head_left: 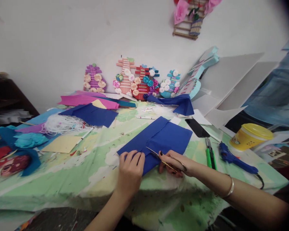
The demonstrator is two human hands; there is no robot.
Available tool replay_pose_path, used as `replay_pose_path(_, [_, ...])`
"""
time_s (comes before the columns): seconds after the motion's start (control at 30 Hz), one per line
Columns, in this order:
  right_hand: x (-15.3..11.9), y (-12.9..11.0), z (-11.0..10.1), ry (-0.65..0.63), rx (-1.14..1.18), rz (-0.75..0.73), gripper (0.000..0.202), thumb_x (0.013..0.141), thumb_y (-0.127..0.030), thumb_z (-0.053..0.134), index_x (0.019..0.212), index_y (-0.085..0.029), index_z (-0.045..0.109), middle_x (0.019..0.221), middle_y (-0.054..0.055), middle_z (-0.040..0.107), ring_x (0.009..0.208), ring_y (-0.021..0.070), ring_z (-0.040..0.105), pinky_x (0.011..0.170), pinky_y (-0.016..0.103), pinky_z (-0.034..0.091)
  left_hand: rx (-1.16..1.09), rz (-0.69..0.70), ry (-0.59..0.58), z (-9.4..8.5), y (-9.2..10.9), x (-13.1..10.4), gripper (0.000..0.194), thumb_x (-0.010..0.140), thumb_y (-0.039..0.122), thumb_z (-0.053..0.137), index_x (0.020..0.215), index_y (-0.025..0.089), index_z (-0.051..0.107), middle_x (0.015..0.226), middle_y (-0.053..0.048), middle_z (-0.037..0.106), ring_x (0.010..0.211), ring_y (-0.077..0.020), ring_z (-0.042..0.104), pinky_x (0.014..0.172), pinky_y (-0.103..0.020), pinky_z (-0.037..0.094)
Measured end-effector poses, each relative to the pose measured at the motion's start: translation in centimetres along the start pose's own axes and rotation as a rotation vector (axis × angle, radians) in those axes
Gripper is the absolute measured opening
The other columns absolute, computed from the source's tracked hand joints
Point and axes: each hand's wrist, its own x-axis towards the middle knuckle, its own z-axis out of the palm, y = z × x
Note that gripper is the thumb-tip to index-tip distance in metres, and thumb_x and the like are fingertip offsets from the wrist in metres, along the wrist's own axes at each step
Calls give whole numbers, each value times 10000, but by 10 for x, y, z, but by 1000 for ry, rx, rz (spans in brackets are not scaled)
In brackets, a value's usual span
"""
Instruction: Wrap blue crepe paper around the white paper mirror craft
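Note:
A blue sheet of crepe paper lies folded on the cloth-covered table in front of me, with a crease running across it. My left hand holds its near left part, the fingers bent over the paper and close together. My right hand grips a pair of scissors with gold-coloured handles. Their blades point left over the paper, close to the left fingers. Part of the handles is hidden by the right hand's fingers.
Right of the paper are a black phone, a green box cutter, a blue glue gun and a yellow tub. More blue paper and white string lie left. Several flower-decorated paper guitars line the wall.

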Motion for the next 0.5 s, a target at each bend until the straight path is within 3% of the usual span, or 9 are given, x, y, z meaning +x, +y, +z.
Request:
replay_pose_path(0.3, [11,-6,-3,-10,-79,16,783,728,-818,358,624,-103,660,343,-43,376,244,68,353,273,191,290,-30,26,21,0,-3,1,282,899,53,393,954,81,668,872,-111,703,885,-266,616,810,-439,389])
replay_pose_path(0.5, [10,-4,0,0,-56,-9,682,696,-774,488,583,-114,618,341,-50,379,228,57,319,249,184,215,-59,-8,17,0,-5,-2,296,889,50,386,953,80,673,879,-119,705,886,-279,615,806,-462,396])
